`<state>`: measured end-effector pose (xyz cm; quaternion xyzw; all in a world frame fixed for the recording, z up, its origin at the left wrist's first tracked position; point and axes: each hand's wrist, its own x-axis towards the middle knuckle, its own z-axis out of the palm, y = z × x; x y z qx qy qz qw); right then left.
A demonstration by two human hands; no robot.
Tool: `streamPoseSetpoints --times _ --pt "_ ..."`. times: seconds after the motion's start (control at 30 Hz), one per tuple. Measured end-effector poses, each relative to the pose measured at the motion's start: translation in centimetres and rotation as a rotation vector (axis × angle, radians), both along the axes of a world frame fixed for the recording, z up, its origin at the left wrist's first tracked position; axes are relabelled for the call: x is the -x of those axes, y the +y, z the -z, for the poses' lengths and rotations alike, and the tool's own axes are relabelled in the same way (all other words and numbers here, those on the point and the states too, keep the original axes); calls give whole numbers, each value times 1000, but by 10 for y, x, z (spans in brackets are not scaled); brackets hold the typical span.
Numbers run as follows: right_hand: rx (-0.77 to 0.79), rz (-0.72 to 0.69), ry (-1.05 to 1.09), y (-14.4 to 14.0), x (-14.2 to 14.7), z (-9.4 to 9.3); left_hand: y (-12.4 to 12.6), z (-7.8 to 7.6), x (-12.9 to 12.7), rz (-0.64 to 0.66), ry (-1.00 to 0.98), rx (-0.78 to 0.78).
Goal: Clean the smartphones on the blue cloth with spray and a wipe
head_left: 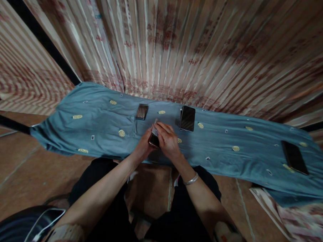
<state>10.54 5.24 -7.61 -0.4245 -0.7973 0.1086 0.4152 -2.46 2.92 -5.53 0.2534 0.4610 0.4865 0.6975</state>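
Observation:
Both my hands meet over the near edge of a blue patterned cloth [102, 125] spread on a low surface. My left hand [144, 147] grips a small dark phone-like object [153, 138] from below. My right hand [168, 140] covers its right side and top, fingers curled on it; a silver bracelet sits on that wrist. A stack of dark phones [187, 118] lies just beyond my right hand. A small blurred dark item [142, 112] lies beyond my left hand.
Another dark phone [294, 156] lies at the cloth's right end. Striped patterned fabric [180, 47] rises behind the cloth. Brown tiled floor [17, 164] lies to the left, my black-clad legs below, and a dark round object with a white cable [39, 222] at bottom left.

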Motion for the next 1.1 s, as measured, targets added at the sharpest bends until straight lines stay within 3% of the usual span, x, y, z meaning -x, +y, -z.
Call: streamPoseSetpoints --times 0.27,0.47,0.67,1.1 --pt "54 52 58 8 -8 8 7 -6 7 -64 -49 23" --pt "311 101 464 18 -11 18 9 -8 12 -73 -140 20" --pt "645 57 906 26 -10 21 12 -3 9 -129 -141 -25" --pt "838 -22 1323 21 0 9 22 4 28 -277 66 -187"
